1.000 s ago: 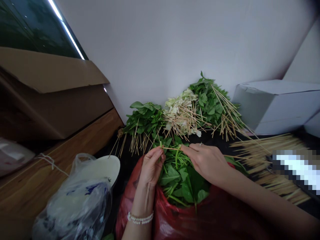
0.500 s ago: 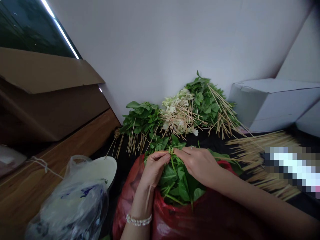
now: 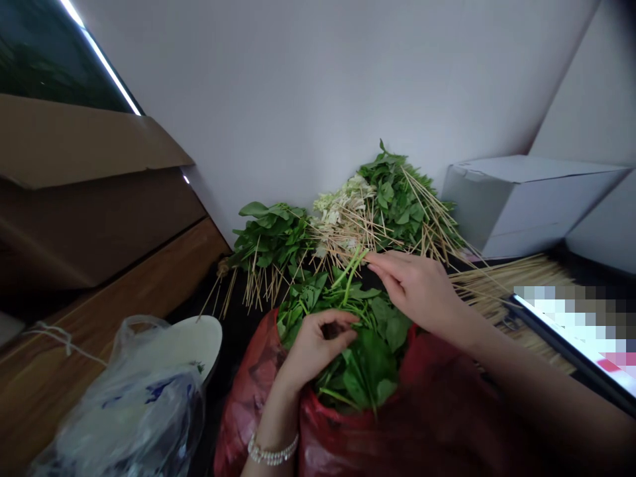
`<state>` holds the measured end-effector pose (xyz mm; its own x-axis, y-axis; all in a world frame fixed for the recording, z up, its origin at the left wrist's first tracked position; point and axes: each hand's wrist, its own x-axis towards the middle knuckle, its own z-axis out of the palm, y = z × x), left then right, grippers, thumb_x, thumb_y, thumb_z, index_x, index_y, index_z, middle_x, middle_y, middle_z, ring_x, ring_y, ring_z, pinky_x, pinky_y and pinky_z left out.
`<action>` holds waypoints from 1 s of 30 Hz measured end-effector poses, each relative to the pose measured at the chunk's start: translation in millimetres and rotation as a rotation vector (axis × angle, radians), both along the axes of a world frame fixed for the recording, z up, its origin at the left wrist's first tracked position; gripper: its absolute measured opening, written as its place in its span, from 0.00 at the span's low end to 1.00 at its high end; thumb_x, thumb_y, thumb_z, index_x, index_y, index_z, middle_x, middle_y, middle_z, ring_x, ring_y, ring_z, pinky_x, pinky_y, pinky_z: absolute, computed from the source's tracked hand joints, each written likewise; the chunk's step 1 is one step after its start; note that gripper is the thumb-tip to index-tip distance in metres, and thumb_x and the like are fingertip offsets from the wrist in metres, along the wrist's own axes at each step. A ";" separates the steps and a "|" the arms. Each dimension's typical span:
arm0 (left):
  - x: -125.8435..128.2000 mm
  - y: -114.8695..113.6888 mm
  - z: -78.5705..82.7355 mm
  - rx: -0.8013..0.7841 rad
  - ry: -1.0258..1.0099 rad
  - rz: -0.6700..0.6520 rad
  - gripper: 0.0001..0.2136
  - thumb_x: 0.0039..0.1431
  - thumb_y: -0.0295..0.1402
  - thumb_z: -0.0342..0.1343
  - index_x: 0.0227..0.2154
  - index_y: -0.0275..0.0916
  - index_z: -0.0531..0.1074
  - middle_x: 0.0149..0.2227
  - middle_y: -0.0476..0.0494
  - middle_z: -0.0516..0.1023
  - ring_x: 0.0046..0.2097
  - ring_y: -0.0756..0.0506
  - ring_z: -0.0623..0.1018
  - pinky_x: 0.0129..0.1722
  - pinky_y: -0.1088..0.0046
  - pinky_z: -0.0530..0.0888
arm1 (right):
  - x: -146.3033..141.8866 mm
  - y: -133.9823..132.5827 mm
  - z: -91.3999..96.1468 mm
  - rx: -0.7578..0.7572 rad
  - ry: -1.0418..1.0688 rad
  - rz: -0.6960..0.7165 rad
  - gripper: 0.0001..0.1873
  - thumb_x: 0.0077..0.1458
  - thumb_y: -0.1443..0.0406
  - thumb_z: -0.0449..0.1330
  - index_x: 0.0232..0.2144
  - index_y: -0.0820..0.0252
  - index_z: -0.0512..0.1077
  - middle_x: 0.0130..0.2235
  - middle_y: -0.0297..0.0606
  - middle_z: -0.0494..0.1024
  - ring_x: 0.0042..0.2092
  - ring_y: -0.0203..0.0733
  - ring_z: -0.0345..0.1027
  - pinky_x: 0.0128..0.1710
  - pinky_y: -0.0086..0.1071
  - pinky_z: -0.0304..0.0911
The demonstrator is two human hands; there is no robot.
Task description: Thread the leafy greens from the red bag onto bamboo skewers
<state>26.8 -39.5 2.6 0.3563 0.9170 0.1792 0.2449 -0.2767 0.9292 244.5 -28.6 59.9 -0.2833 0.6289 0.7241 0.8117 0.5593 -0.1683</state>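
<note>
Over the red bag (image 3: 258, 391) on the dark worktop (image 3: 242, 324), the right hand (image 3: 422, 291) is pinching a small bunch of green stems (image 3: 350, 265), thumb and fingertips clamped on it, just before the skewered piles (image 3: 397, 199) by the wall (image 3: 318, 99). The left hand (image 3: 313, 344) is curling into the loose leaves (image 3: 368, 364) in the bag; whether its grip is closing on any, I cannot tell. Pinching near the stem ends, I'd judge, is stopping the bunch fanning apart.
</note>
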 end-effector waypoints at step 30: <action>-3.2 5.8 1.7 0.192 -0.171 0.263 0.07 0.55 0.32 0.64 0.38 0.42 0.81 0.59 0.38 0.73 0.61 0.37 0.70 0.62 0.58 0.61 | 4.9 4.7 3.6 -0.099 0.158 0.069 0.14 0.66 0.65 0.51 0.44 0.57 0.77 0.42 0.39 0.83 0.40 0.43 0.76 0.40 0.36 0.67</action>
<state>23.6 -33.8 4.3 0.0626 0.9173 0.3931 0.1768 -0.3979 0.9002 249.4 -23.9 63.5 -0.2157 0.6821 0.6988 0.7315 0.5869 -0.3471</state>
